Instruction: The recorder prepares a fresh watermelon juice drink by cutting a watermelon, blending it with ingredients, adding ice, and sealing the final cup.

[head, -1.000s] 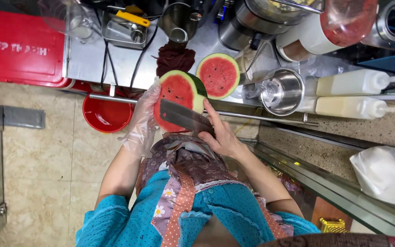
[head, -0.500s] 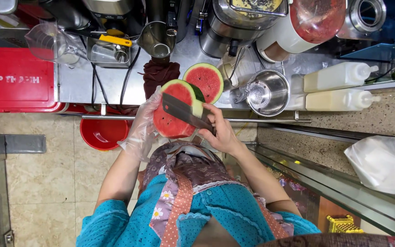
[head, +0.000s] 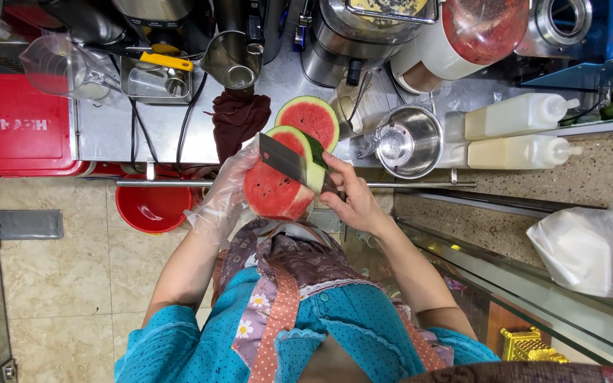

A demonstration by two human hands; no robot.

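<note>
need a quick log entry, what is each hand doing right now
Left hand: in a clear glove, holding the watermelon half.
Right hand: closed on the knife, blade at the rind.

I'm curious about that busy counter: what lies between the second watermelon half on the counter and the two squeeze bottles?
In the head view, a round steel pot sits between the watermelon half on the counter and the squeeze bottles.

The knife (head: 294, 162) handle is concealed inside the right hand (head: 352, 202), and the blade covers part of the watermelon half's (head: 278, 177) cut face. The left hand (head: 221, 195) fingers lie behind the fruit and cannot be seen. The top edge crops the blender jar (head: 487, 28) and steel pots (head: 377, 18)
</note>
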